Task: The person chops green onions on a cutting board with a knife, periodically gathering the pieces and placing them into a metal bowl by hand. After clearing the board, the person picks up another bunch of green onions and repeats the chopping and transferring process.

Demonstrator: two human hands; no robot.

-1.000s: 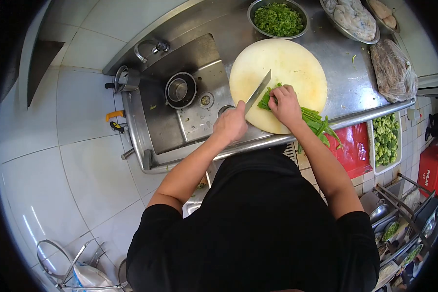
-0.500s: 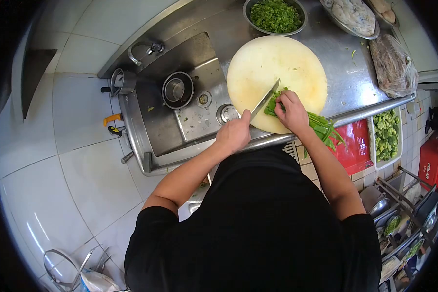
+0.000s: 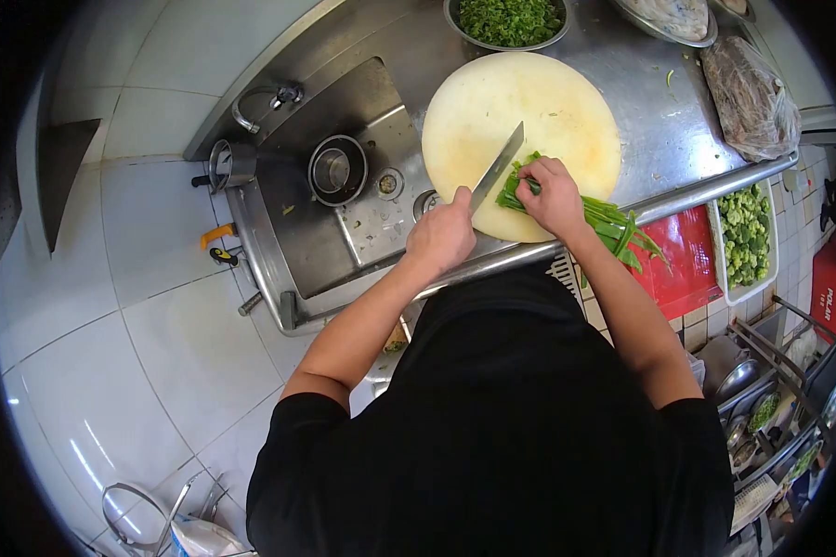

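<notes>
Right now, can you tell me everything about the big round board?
The round board is pale cream with yellowish patches and a few tiny green bits. It looks smooth, maybe plastic. It lies flat on the metal counter, beside the sink. Long greens lie over its near edge, under the right hand. The left hand holds a knife over it. I can't tell if the blade touches.

The knife [image 3: 506, 156]'s handle is hidden by the left hand [image 3: 441, 237], part of the stalks [image 3: 608, 217] by the right hand [image 3: 555, 197]. The greens bowl [image 3: 509, 46] is cut off at the top; lower-right rack [image 3: 769, 348] contents are blurred.
</notes>
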